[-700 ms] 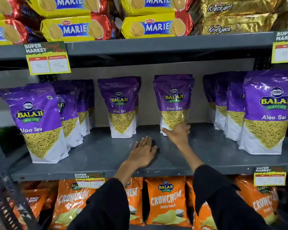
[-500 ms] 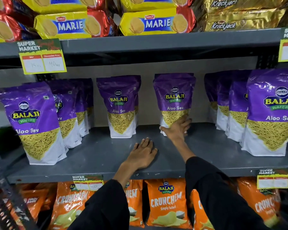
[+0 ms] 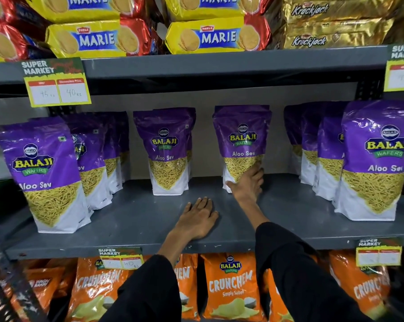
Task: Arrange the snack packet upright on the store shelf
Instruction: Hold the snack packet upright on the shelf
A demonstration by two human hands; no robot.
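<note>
A purple Balaji Aloo Sev snack packet [image 3: 241, 135] stands upright at the back middle of the grey shelf [image 3: 131, 219]. My right hand [image 3: 248, 184] grips its lower front, with the thumb at the bottom left corner and the fingers spread over the yellow sev window. My left hand [image 3: 196, 219] lies flat, palm down, on the shelf near the front edge and holds nothing. Both arms wear black sleeves.
More Aloo Sev packets stand upright: one to the left [image 3: 168, 149], a row at far left [image 3: 45, 173] and a row at right [image 3: 373, 163]. Marie and Krackjack biscuit packs fill the shelf above, orange Crunchem bags [image 3: 231, 284] the one below. Price tags hang on shelf edges.
My right hand's fingers have slid a little higher up the packet's front. The left hand has stayed flat on the shelf.
</note>
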